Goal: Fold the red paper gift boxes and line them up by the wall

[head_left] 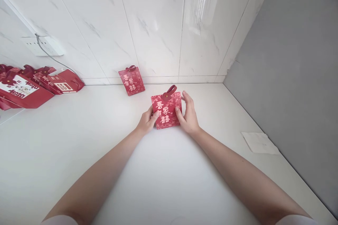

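A red gift box [169, 112] with pale characters, a floral print and a red strap loop [169, 93] on top is held upright between my hands, its front facing me. My left hand [148, 120] grips its left side, thumb on the front face and fingers hidden behind. At the right side, my right hand [189, 116] presses its thumb on the front edge, with the fingers reaching round the far side. Behind and to the left, a matching red gift box [132, 81] stands against the wall, touched by neither hand.
Several folded red boxes [34, 86] stand in a row at the far left. Above them, a grey cable [50, 54] runs from a wall socket [43, 45]. A white paper piece [260, 143] lies on the white table [169, 182] beside the grey right wall [295, 77].
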A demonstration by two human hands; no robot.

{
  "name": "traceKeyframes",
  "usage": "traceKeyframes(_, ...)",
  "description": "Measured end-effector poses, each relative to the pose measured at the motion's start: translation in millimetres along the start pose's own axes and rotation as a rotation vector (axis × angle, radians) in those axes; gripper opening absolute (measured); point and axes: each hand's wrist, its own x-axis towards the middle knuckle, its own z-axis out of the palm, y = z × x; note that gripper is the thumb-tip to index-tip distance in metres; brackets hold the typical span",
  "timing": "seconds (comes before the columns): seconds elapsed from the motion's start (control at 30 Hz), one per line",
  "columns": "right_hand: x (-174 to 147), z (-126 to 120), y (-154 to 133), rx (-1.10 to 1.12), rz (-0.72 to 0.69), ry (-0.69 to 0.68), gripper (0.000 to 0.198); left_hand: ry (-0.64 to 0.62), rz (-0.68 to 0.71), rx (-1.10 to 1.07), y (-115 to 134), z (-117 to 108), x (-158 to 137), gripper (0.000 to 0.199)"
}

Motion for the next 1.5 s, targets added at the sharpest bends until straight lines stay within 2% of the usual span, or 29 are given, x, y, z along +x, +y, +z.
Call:
traceKeyframes(0.1,3,-3,7,0.255,0.230,-0.261,0.057,0.013,-0.059,-0.123,-5,1,2,0.060)
traceKeyframes(0.2,5,-4,12,0.301,0.333,-0.411,0.047,0.023,-0.110,-0.206,-7,2,3,0.063)
traceKeyframes(0.47,5,-4,14,0.305,0.349,-0.427,0.049,0.004,-0.108,-0.241,-5,3,3,0.065)
traceKeyframes(0.73,5,-3,15,0.315,0.353,-0.408,0.049,-0.019,-0.165,-0.388,-9,5,5,0.058)
traceKeyframes(1.07,6,-2,17,0.311,0.390,-0.412,0.049,-0.031,-0.123,-0.303,-3,4,4,0.057)
traceKeyframes(1.3,4,-5,14,0.261,0.307,-0.406,0.065,-0.047,-0.110,-0.376,-6,6,6,0.056)
traceKeyframes(1.5,4,-6,14,0.284,0.313,-0.400,0.061,-0.006,-0.145,-0.387,-8,5,7,0.054)
